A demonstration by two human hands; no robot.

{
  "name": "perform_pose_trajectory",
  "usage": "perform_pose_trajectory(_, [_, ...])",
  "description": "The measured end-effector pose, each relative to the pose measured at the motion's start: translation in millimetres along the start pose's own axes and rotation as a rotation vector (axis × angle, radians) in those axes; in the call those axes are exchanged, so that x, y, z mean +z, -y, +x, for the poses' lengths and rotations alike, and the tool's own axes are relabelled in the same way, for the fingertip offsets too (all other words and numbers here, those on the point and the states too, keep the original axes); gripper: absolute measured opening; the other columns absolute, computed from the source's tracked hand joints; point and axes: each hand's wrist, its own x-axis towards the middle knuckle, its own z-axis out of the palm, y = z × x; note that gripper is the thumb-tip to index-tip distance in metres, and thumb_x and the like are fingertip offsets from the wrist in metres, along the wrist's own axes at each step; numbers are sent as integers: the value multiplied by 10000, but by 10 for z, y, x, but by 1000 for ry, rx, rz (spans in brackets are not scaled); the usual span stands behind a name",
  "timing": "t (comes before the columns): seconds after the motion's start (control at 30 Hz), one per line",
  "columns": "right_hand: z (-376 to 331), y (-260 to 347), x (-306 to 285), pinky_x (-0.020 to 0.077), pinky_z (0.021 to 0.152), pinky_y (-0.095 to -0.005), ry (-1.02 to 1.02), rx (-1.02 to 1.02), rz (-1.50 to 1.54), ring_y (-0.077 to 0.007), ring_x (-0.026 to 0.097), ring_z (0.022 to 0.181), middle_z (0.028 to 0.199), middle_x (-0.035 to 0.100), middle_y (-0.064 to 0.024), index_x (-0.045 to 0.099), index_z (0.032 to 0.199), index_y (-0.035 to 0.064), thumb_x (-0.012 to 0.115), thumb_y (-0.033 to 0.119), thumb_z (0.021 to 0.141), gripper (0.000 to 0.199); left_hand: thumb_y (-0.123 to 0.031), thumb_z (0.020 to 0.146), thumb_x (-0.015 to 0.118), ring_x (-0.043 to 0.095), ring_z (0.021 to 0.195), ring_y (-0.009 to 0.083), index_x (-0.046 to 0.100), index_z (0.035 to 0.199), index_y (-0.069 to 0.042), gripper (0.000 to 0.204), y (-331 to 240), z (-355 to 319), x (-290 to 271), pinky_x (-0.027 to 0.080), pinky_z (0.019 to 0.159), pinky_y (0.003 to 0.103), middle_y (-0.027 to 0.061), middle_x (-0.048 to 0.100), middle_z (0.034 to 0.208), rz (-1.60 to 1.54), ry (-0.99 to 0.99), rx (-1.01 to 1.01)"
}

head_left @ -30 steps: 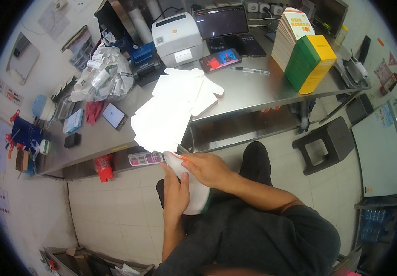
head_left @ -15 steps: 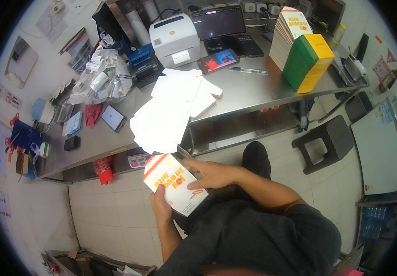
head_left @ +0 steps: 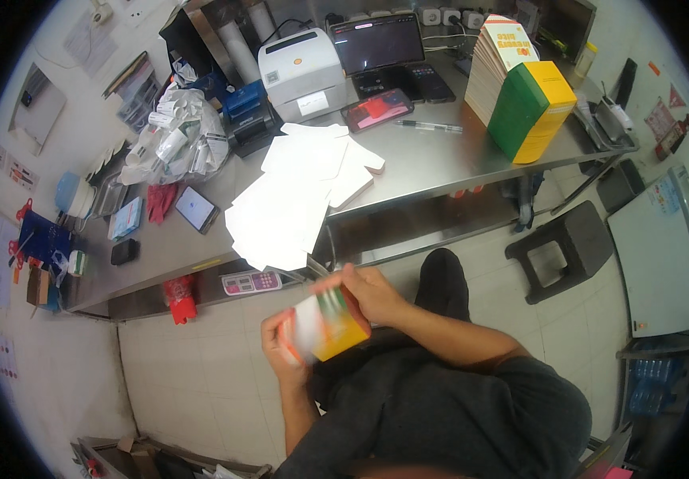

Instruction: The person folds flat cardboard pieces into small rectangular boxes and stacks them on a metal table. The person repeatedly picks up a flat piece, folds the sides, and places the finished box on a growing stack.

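Over my lap, in front of the table's near edge, I hold a small paper food carton [head_left: 343, 330], white and orange at one end, green and yellow at the other. It is smeared by motion. My left hand [head_left: 284, 351] is closed around its white and orange end. My right hand [head_left: 370, 294] grips its far right side, the fingers bent over the green part. Just beyond my hands lies a pile of flat white carton blanks [head_left: 285, 195], reaching over the table's edge. A row of printed cartons [head_left: 532, 112] stands pressed together at the right.
On the steel table [head_left: 432, 160] stand a label printer [head_left: 300, 73] and a laptop [head_left: 380, 48]. Phones [head_left: 378, 109], a pen [head_left: 429, 126] and a bag of paper rolls [head_left: 177, 136] lie about. A dark stool [head_left: 568, 247] is on the floor at right.
The carton has turned from its white printed face to show green and yellow sides. My right hand has shifted up and right, from the printed face to the carton's far right side.
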Motion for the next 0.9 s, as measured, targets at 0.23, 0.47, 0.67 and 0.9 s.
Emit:
perform_pose_trajectory(0.23, [-9,-161,-30,524,1013,-311,33,-50,-51,-145,630,1173,1341,645,-144,525,1475,-8,363,429,1170,557,-50,943,761,626,1217,218,471,1467,-4,600,46,-30,149,504,1059,352,131,622,1322,-125,-107,-34])
perform_pose_trajectory(0.47, [-124,-64,-174,525,1024,-320,-86,34,-104,-138,633,1211,1321,664,-113,526,1448,-4,682,170,1045,466,-183,969,758,633,1232,225,370,1568,6,739,174,-10,258,499,1040,320,164,606,1401,38,106,-66])
perform_pose_trajectory(0.67, [-284,724,-721,577,916,-303,-268,-101,-74,-122,705,1032,1192,732,-59,611,1379,22,748,116,990,422,-383,1017,699,665,1189,270,322,1635,-20,810,103,52,355,577,933,359,200,612,1392,70,348,-186])
perform_pose_trajectory(0.9, [-828,3254,-1851,587,870,-294,-680,-542,-611,-131,730,978,1118,743,-66,641,1324,-7,725,307,1014,449,-256,1048,656,692,1117,235,349,1625,-34,690,79,137,439,565,951,360,171,666,1326,71,429,-203])
